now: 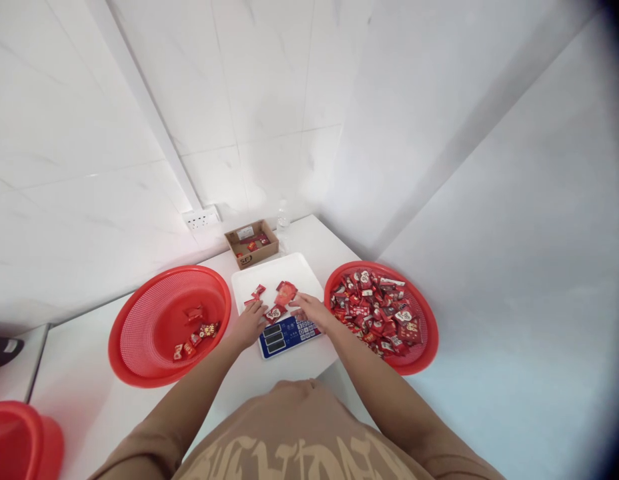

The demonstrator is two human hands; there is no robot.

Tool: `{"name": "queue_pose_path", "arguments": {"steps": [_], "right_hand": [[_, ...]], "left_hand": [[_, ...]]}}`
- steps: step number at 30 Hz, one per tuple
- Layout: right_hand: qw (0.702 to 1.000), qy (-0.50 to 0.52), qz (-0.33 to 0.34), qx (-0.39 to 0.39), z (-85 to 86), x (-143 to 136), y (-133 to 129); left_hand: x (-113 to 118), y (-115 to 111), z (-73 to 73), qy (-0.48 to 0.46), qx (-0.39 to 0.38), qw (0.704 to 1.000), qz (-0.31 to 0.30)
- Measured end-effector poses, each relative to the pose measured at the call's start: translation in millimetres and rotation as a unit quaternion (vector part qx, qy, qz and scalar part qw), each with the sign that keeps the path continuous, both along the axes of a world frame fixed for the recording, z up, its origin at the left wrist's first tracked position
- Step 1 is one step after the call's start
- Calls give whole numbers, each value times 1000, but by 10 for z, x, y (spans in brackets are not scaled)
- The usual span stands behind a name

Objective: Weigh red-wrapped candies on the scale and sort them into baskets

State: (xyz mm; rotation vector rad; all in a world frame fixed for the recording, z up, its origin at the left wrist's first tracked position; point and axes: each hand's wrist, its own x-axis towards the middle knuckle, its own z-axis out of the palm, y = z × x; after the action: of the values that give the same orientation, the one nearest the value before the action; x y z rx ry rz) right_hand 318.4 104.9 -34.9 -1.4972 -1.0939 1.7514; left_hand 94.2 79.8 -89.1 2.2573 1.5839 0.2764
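Note:
A white scale tray holds several red-wrapped packets. My left hand rests at the tray's front left, fingers apart, beside a small red packet. At the tray's right side my right hand has its fingertips at the edge of a larger red packet; whether they grip it is too small to tell. Another red packet with white lettering lies between the hands. Below them is the scale's blue panel with displays and keys, its right part partly covered by my right hand.
On the right stands a red basket full of red packets. A left red basket holds several. Behind the scale are a cardboard box and a clear bottle. Another red container sits at lower left.

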Motion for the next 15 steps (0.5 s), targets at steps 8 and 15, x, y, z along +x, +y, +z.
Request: {"name": "queue_pose_path", "arguments": {"steps": [8, 15], "right_hand": [[921, -356, -38, 150, -403, 955, -237], [866, -480, 138, 31, -864, 1520, -562]], "left_hand": [[-58, -138, -15, -3, 43, 999, 27], [-63, -303, -64, -30, 51, 995, 79]]}}
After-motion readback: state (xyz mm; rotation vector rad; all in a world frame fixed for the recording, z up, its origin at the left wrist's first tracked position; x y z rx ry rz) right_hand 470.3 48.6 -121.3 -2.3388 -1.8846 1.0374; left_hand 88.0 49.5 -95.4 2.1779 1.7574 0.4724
